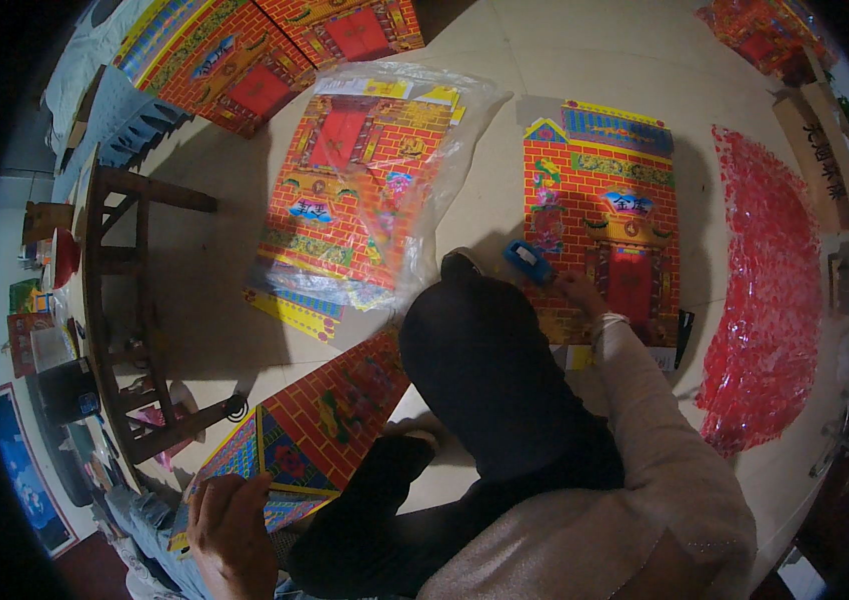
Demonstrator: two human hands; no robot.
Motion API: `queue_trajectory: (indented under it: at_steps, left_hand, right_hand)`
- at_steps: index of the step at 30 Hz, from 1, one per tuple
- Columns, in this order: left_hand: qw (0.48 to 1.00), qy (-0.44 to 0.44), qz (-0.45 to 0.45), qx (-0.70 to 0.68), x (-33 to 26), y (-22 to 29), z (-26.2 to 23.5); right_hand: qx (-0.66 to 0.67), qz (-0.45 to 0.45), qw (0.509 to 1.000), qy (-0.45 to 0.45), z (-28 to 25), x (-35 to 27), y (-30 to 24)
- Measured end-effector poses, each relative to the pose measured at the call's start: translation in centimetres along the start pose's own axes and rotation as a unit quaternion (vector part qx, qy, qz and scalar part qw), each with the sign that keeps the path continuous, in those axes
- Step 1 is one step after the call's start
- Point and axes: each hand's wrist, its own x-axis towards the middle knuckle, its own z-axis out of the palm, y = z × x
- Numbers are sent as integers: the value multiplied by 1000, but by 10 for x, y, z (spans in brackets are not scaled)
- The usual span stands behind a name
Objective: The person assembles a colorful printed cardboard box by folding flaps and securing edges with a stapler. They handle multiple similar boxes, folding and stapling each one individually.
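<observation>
Blue tool (529, 262) ahead-left of right hand (580, 291), the nearer; long axis slants toward it; grasp unclear. Left hand (230, 530) curled; hold unclear.

From head height, left of the brick-print board (602, 235), one wide view looks steeply down, spanning floor (570, 55) around it.

"What lies before you, to the right?"
"Your brick-printed panel (595, 215), face up, its red door (630, 285) toward you, blue roof band (615, 130) at the far end."
"And your blue handheld tool (529, 262) with white patch?"
"It is slanted, over the panel's left side."
</observation>
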Motion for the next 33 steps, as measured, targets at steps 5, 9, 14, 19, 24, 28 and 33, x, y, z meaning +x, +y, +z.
queue_trajectory:
  at_steps: [5, 9, 14, 19, 24, 28, 33]
  left_hand:
    - [1000, -6, 2, -3, -1, -5, 0]
    - [1000, -1, -4, -1, -2, -2, -1]
    - [1000, -6, -12, 0, 0, -2, 2]
    - [999, -29, 3, 26, -3, -2, -7]
    - [998, -44, 51, 10, 12, 4, -12]
    - [995, -40, 88, 16, 8, -2, -11]
    - [995, -32, 93, 8, -2, -8, -11]
  right_hand:
    - [-22, 12, 1000, 13, 5, 1, -4]
    - [-169, -51, 984, 14, 15, 7, -8]
    - [-275, -87, 958, 3, 10, 6, 9]
    - [-135, -2, 991, -12, -1, -2, -22]
    - [37, -49, 997, -48, -47, -3, -122]
    - [183, -181, 958, -130, -59, -56, -314]
    - [127, -265, 883, -367, -2, -179, -512]
